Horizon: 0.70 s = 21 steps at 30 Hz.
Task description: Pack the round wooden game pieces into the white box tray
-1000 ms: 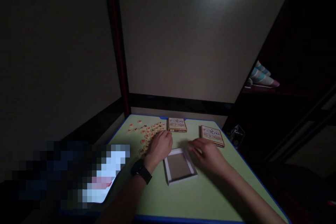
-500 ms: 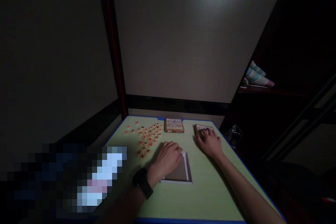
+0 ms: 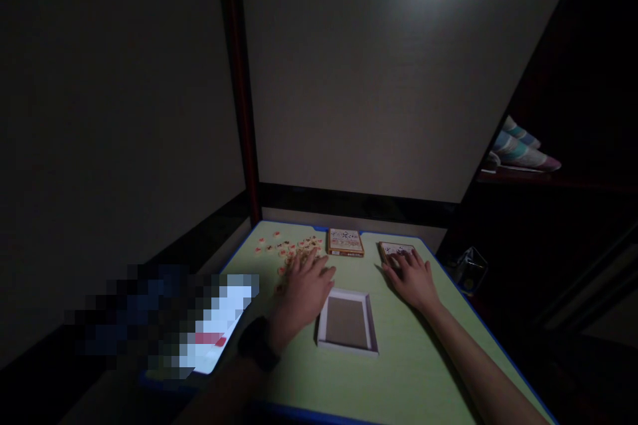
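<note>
My left hand [image 3: 305, 289], with a black watch on its wrist, reaches over the round Chinese chess pieces [image 3: 289, 251]. Its fingers are spread, and they cover part of the heap; whether they touch any piece I cannot tell. To its right lies a shallow open box half [image 3: 347, 322] with pale walls and a brown bottom, nothing in it. My right hand [image 3: 413, 280] rests with fingers apart on the near part of a printed box piece [image 3: 393, 249], partly hiding it. Between the hands, farther back, sits another printed box [image 3: 345, 243].
Everything rests on a pale green table with a blue edge [image 3: 294, 415]. A lit, pixelated screen [image 3: 224, 319] is at the left edge. Wall panels [image 3: 359, 113] stand behind. On the right are a dark shelf with striped cloth items [image 3: 523, 151] and a shiny object [image 3: 471, 269] beside the table.
My left hand has moved off the open box half, leftward onto the pieces, and its fingers have spread. My right hand stays on the printed box piece. The view has shifted slightly left.
</note>
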Each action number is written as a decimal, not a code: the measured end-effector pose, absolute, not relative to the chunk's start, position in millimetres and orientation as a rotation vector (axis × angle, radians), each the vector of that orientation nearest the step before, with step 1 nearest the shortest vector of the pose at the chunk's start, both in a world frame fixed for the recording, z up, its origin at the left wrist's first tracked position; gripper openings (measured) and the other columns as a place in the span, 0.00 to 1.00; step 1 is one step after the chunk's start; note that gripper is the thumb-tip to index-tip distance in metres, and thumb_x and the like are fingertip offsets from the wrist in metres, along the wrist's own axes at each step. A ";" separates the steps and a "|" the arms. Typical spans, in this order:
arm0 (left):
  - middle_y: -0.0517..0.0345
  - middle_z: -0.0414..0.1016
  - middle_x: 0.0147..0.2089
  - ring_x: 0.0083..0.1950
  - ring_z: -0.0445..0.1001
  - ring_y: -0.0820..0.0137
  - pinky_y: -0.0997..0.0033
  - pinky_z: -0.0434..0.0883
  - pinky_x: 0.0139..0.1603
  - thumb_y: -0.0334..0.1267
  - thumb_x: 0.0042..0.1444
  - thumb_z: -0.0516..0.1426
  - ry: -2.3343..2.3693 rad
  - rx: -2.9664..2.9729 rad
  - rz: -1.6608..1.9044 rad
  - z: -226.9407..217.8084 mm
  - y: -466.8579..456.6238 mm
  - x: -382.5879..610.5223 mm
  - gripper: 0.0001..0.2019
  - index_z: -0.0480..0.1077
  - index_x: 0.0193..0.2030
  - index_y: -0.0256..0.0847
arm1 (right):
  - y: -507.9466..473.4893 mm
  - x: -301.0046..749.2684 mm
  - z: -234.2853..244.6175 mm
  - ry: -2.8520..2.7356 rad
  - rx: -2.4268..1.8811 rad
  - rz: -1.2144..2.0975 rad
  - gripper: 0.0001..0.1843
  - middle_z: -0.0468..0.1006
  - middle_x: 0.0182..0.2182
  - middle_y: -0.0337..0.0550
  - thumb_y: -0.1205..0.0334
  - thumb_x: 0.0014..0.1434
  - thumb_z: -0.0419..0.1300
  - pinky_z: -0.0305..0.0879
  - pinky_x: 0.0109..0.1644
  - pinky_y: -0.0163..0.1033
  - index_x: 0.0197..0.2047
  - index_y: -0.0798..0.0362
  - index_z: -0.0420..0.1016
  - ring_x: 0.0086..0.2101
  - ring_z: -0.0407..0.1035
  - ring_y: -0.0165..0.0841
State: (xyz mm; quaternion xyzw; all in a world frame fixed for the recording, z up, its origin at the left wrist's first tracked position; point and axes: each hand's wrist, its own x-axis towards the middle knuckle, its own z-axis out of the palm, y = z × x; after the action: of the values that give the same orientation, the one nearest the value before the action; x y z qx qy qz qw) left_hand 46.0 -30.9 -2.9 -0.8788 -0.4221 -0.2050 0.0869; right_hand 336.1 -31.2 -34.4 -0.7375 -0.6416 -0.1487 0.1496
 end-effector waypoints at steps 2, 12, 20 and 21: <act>0.55 0.66 0.65 0.69 0.55 0.49 0.37 0.51 0.68 0.43 0.66 0.50 -1.328 -2.595 -0.563 -14.5 -28.2 28.0 0.17 0.68 0.60 0.51 | -30.4 335.8 -35.6 -1.841 -2.096 -0.457 0.25 0.70 0.58 0.56 0.49 0.66 0.48 0.51 0.61 0.61 0.56 0.54 0.73 0.64 0.50 0.52; 0.54 0.55 0.72 0.72 0.48 0.46 0.31 0.52 0.65 0.49 0.67 0.45 -1.659 -2.494 -0.500 -40.8 5.5 14.7 0.23 0.59 0.67 0.54 | -27.6 336.9 -41.4 -1.853 -2.011 -0.485 0.25 0.73 0.56 0.55 0.51 0.65 0.47 0.54 0.61 0.58 0.54 0.55 0.75 0.61 0.53 0.53; 0.52 0.58 0.71 0.71 0.51 0.45 0.27 0.49 0.64 0.51 0.67 0.45 -1.676 -2.532 -0.441 -37.4 50.5 16.9 0.23 0.61 0.66 0.54 | -28.6 337.5 -45.4 -1.864 -1.909 -0.475 0.24 0.75 0.53 0.54 0.50 0.65 0.47 0.54 0.62 0.59 0.53 0.54 0.76 0.60 0.57 0.53; 0.51 0.58 0.71 0.71 0.51 0.45 0.27 0.48 0.64 0.51 0.67 0.45 -1.663 -2.538 -0.434 -34.5 54.7 13.3 0.24 0.61 0.67 0.54 | -28.6 337.9 -46.4 -1.865 -1.886 -0.472 0.24 0.75 0.53 0.54 0.50 0.65 0.47 0.55 0.62 0.59 0.53 0.54 0.76 0.61 0.57 0.53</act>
State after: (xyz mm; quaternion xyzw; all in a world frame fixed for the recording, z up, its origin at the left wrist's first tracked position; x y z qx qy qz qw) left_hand 13.3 54.7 -34.5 -0.8274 -0.5421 -0.1415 0.0381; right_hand 337.9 -28.6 -46.4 -0.6827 -0.6749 -0.1709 0.2219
